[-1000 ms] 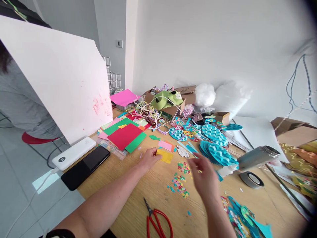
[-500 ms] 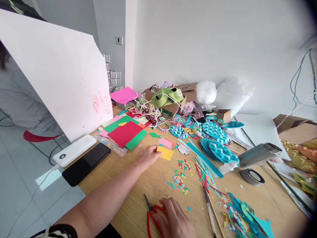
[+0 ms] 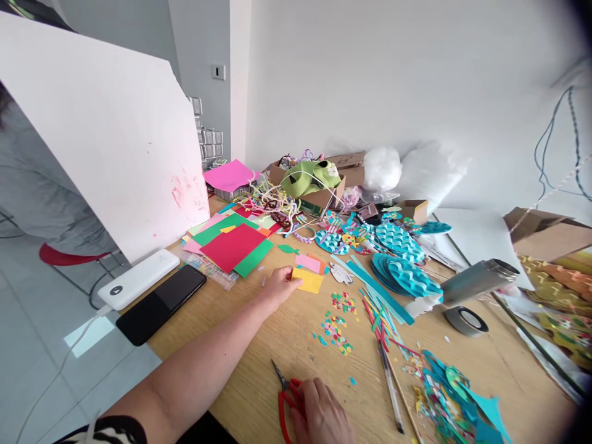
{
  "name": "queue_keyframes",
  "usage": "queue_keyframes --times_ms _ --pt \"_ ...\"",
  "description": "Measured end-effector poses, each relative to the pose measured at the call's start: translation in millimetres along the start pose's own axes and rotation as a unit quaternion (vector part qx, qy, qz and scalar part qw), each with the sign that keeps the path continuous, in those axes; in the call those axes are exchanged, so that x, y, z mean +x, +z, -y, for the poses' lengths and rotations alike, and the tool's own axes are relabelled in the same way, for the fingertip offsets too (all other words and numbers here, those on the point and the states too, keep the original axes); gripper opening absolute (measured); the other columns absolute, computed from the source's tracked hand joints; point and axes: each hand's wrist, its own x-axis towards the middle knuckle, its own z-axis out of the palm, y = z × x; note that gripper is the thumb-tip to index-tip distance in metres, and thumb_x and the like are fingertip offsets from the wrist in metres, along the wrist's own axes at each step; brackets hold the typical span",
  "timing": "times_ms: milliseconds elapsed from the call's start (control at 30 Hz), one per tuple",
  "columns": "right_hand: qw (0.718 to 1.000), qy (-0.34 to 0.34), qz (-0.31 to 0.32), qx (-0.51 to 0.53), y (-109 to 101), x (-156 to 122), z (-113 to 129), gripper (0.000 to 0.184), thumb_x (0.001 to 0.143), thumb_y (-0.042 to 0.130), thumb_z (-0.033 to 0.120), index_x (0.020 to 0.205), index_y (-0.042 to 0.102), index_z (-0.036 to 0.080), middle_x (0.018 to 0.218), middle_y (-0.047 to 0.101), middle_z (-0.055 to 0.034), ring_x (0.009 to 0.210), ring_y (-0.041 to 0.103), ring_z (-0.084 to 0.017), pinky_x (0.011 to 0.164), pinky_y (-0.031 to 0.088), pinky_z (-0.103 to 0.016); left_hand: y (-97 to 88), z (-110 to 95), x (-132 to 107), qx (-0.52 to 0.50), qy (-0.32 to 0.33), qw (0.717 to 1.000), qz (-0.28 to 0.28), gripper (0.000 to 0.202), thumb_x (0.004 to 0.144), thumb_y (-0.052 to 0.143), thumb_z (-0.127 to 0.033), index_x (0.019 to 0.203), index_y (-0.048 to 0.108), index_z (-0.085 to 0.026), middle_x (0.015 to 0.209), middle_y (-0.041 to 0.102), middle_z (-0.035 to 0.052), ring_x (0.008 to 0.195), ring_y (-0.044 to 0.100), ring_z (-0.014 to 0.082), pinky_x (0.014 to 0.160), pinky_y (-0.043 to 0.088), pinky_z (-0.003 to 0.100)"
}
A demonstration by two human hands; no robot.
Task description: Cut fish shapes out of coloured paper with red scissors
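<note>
My left hand reaches across the table and pinches a small yellow paper rectangle by its left edge. Close to the table's front, my right hand curls over the red handles of a pair of scissors; their dark pointed blades face away from me, and part of the handles is hidden by the fingers. Beyond the yellow paper lie a pink paper piece, a green paper fish and a white fish cutout. Small coloured paper dots are scattered to its right.
Coloured paper sheets, a black phone and a white power bank are on the left. Wavy blue discs, a metal flask, its lid and a pen lie to the right. A white board stands at left.
My right hand has moved slightly and its fingers have closed in over the red handles, which sit closer together. My left hand keeps its pinch on the yellow paper. The view has shifted a little.
</note>
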Motion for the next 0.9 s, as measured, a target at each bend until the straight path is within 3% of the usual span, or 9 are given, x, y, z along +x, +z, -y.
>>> queue_keyframes --times_ms 133,233,300,400,467,600,700,800,900 --pt "0.982 0.038 0.08 0.168 -18.9 5.1 -11.3 0.017 0.068 0.062 0.003 0.075 0.063 0.018 0.066 0.065 -0.0013 0.059 0.062 -0.017 0.054 0.043 -0.023 -0.8 1.6 1.2 -0.01 -0.004 1.0 0.003 0.012 0.063 0.064 -0.019 0.073 0.064 -0.014 0.072 0.066 0.0013 0.061 0.05 0.0098 0.055 0.033 0.021" --pt "0.926 0.081 0.124 0.346 -45.1 15.1 -21.2 0.004 0.075 0.059 0.014 0.075 0.06 0.018 0.058 0.061 0.0017 0.05 0.054 -0.013 0.048 0.036 -0.021 -0.9 2.9 2.5 -0.02 -0.008 1.0 0.005 0.013 0.062 0.064 -0.021 0.073 0.063 -0.014 0.07 0.064 0.0007 0.056 0.046 0.0088 0.051 0.031 0.021" --pt "0.885 0.085 0.116 0.442 -67.9 24.5 -28.5 0.009 0.078 0.061 0.025 0.074 0.058 0.018 0.057 0.06 0.0013 0.052 0.054 -0.013 0.049 0.037 -0.022 -0.5 2.7 2.2 -0.028 -0.007 1.0 0.009 0.015 0.061 0.064 -0.022 0.074 0.063 -0.014 0.07 0.064 0.0004 0.056 0.046 0.0083 0.05 0.03 0.021" --pt "0.814 0.059 0.08 0.573 -100.1 42.2 -40.3 0.025 0.083 0.062 0.043 0.084 0.058 0.019 0.072 0.068 -0.0053 0.065 0.062 -0.018 0.059 0.047 -0.027 0.6 0.8 0.1 -0.044 -0.005 0.999 0.02 0.016 0.06 0.066 -0.025 0.071 0.062 -0.014 0.066 0.062 -0.0007 0.054 0.045 0.0076 0.05 0.03 0.021" --pt "0.786 0.049 0.016 0.616 -112.7 55.7 -48.1 0.03 0.081 0.067 0.046 0.091 0.06 0.019 0.087 0.069 -0.0082 0.071 0.063 -0.019 0.065 0.049 -0.03 1.1 -0.8 -1.4 -0.058 -0.012 0.998 0.03 0.017 0.058 0.067 -0.026 0.069 0.061 -0.014 0.064 0.061 -0.0007 0.053 0.045 0.0076 0.049 0.03 0.021" --pt "0.738 0.104 -0.166 0.645 -110.4 81.1 -61.6 0.032 0.072 0.077 0.046 0.083 0.062 0.02 0.074 0.064 -0.0016 0.064 0.057 -0.014 0.061 0.046 -0.026 0.4 -2.6 -2.1 -0.075 -0.026 0.996 0.038 0.024 0.056 0.07 -0.028 0.072 0.061 -0.013 0.07 0.064 0.002 0.055 0.05 0.0084 0.05 0.032 0.021" --pt "0.726 0.098 -0.267 0.626 -96.1 90.7 -69.9 0.036 0.074 0.075 0.05 0.07 0.059 0.018 0.065 0.056 0.0022 0.06 0.05 -0.011 0.058 0.041 -0.024 -0.6 -3.4 -1.9 -0.088 -0.029 0.995 0.039 0.028 0.056 0.071 -0.029 0.076 0.063 -0.013 0.073 0.065 0.0027 0.057 0.051 0.0082 0.052 0.033 0.021" --pt "0.747 0.087 -0.286 0.594 -81.8 90.9 -75.5 0.04 0.079 0.067 0.056 0.071 0.058 0.018 0.068 0.057 0.001 0.062 0.052 -0.013 0.061 0.043 -0.027 -0.3 -4.2 -3.6 -0.094 -0.037 0.994 0.047 0.029 0.055 0.073 -0.03 0.077 0.063 -0.013 0.076 0.065 0.0029 0.059 0.052 0.0084 0.052 0.035 0.021" --pt "0.756 0.125 -0.282 0.577 -70.7 89.6 -74.8 0.041 0.07 0.076 0.054 0.081 0.059 0.019 0.079 0.067 -0.0024 0.069 0.062 -0.018 0.065 0.049 -0.031 2.2 -4.3 -7.7 -0.077 -0.042 0.993 0.08 0.031 0.055 0.074 -0.031 0.078 0.064 -0.013 0.077 0.065 0.003 0.06 0.053 0.0088 0.053 0.036 0.021"
